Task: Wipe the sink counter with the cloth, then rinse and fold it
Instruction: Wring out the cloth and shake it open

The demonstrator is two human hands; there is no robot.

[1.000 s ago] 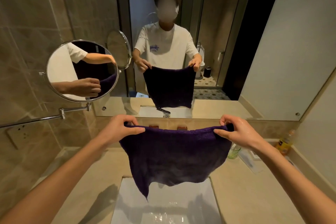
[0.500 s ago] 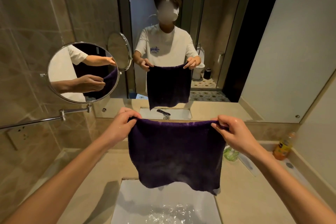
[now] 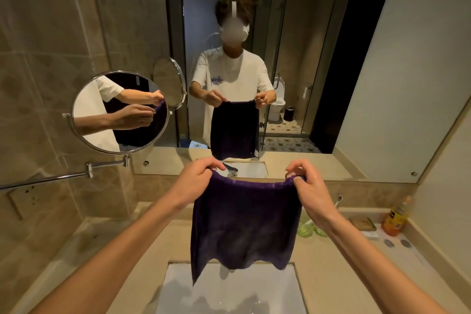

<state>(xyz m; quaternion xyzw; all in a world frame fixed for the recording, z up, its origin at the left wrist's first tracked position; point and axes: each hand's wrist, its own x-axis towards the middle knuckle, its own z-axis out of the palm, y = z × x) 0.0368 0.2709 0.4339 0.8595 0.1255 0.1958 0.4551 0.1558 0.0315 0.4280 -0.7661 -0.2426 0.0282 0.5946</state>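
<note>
The cloth (image 3: 244,224) hangs in the centre of the frame, over the sink (image 3: 229,293) at the bottom, probably so drips fall into the basin and the top edge stretches straight for folding. The left hand (image 3: 196,181) pinches 1 top corner between thumb and curled fingers; the right hand (image 3: 304,181) grips the other the same way. A bottle (image 3: 396,216) stands on the counter (image 3: 339,262) at right.

one cloth (image 3: 244,224), two hands, two green cups (image 3: 305,228), one bottle (image 3: 396,216)
</note>
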